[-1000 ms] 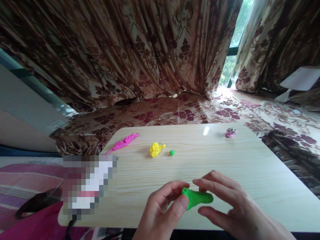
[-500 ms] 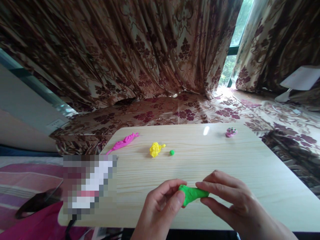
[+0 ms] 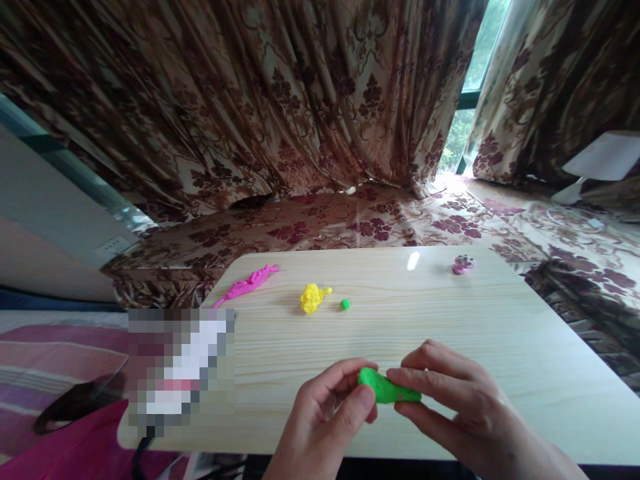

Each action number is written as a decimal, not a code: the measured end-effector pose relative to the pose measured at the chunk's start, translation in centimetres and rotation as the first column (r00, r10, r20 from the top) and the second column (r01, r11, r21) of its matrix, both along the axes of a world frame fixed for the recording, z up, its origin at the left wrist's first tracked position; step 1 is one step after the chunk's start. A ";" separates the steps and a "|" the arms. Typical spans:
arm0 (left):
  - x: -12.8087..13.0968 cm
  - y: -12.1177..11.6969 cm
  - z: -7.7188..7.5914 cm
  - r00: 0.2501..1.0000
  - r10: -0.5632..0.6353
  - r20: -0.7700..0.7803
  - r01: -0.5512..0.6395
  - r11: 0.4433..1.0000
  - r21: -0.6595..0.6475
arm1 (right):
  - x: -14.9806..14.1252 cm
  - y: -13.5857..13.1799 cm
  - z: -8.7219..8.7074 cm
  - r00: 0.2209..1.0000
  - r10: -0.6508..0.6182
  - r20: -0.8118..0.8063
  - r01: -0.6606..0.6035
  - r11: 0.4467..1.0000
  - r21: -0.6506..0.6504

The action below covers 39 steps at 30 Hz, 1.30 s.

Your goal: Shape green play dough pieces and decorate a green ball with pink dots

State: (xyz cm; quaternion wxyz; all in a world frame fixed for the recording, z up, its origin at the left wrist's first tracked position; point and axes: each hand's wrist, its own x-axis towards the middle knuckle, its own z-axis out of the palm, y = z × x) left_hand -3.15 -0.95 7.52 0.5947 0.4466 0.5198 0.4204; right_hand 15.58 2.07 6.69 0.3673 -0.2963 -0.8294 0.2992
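Observation:
A lump of green clay (image 3: 387,388) is held just above the near edge of the light wooden table (image 3: 480,327). My left hand (image 3: 327,420) pinches its left end between thumb and fingers. My right hand (image 3: 463,410) pinches its right end, with the fingers curled over the top. Both hands are closed on the clay. Farther back on the table lie a pink clay strip (image 3: 246,285), a yellow clay lump (image 3: 313,297), a tiny green clay ball (image 3: 345,304) and a small pink clay piece with dark dots (image 3: 463,264).
A blurred-out object (image 3: 180,363) lies on the table's left near corner. Patterned brown curtains (image 3: 280,107) hang behind and spread over the surface beyond the table. A white lamp shade (image 3: 603,157) is at the far right. Pink striped fabric (image 3: 55,373) lies to the left.
My right fingers have closed onto the green clay and both hands have drawn together, squeezing the lump shorter. The other clay pieces have not moved.

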 end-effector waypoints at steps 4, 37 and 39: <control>0.0 0.1 0.1 1.000 -0.016 -0.016 0.016 1.000 0.000 | 0.1 0.0 0.3 1.000 0.004 0.013 -0.004 1.000 0.002; -0.6 0.3 -0.1 0.996 -0.087 -0.030 0.087 0.996 0.011 | 0.3 -0.1 -0.1 0.998 0.018 0.057 -0.018 1.000 0.009; -0.7 0.3 -0.1 0.995 -0.095 -0.031 0.095 0.995 0.020 | 0.3 -0.2 0.1 0.997 -0.001 0.076 0.003 1.000 -0.017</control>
